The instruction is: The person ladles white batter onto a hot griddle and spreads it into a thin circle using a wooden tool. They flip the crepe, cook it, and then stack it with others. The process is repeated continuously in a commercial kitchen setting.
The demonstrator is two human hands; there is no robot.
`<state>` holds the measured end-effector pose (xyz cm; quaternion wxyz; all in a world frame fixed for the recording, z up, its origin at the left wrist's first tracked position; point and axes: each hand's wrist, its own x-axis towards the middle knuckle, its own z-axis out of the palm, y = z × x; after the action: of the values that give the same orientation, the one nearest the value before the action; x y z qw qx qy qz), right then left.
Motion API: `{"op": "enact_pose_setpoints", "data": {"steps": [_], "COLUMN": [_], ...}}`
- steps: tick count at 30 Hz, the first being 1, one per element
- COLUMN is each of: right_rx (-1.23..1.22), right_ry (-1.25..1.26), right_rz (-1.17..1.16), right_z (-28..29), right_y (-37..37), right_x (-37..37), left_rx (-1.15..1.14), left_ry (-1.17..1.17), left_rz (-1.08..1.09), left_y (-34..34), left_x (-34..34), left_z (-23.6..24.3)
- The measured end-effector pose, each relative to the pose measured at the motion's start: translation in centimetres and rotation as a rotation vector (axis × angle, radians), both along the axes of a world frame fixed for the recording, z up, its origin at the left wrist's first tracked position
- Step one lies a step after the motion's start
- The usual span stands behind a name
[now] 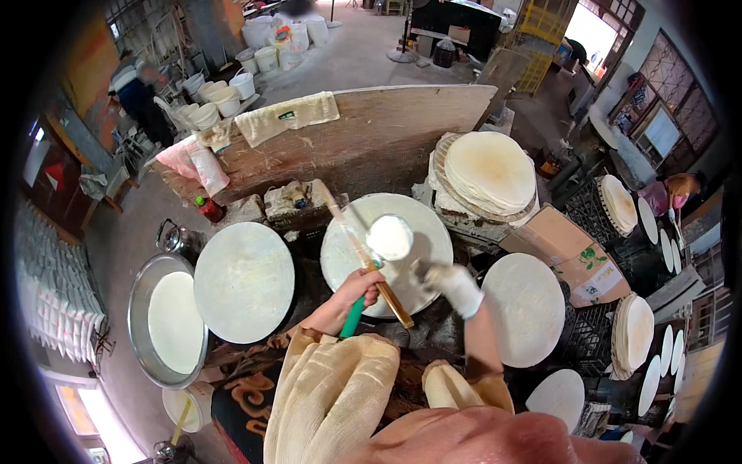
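My left hand [360,288] is closed around the green handle of a ladle [389,238], whose round bowl is full of white liquid. A long flat wooden stick [342,220] crosses the same hand at a slant. Both are above a round, pale griddle [430,232] in the middle. Over the griddle's lower right edge is my right hand [454,286], in a whitish glove and smeared by motion; its fingers cannot be made out. At the left, a wide metal basin [142,278] holds white batter [175,321].
Round plates stand left [244,282] and right [523,309] of the griddle. Behind is a wooden board [402,108] with a towel [286,117]. A stack of flat round sheets [491,172] rises at back right, near a cardboard box [568,251]. Other people [143,97] are farther off.
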<state>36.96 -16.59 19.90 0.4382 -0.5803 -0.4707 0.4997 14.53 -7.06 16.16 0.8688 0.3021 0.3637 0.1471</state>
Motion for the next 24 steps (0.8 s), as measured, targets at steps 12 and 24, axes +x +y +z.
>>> {"op": "enact_pose_setpoints", "data": {"steps": [12, 24], "right_rx": [0.242, 0.005], "right_ry": [-0.194, 0.604], "right_rz": [-1.014, -1.483], "right_z": [-0.4, -7.1], "right_y": [-18.2, -42.0], "right_x": [-11.6, -23.1], "left_rx": [0.045, -0.176], "left_ry": [-0.356, -0.111], "left_rz": [-0.493, -0.697], "left_y": [-8.3, -29.1], "left_x": [0.4, 7.2], "left_z": [8.1, 4.3]}}
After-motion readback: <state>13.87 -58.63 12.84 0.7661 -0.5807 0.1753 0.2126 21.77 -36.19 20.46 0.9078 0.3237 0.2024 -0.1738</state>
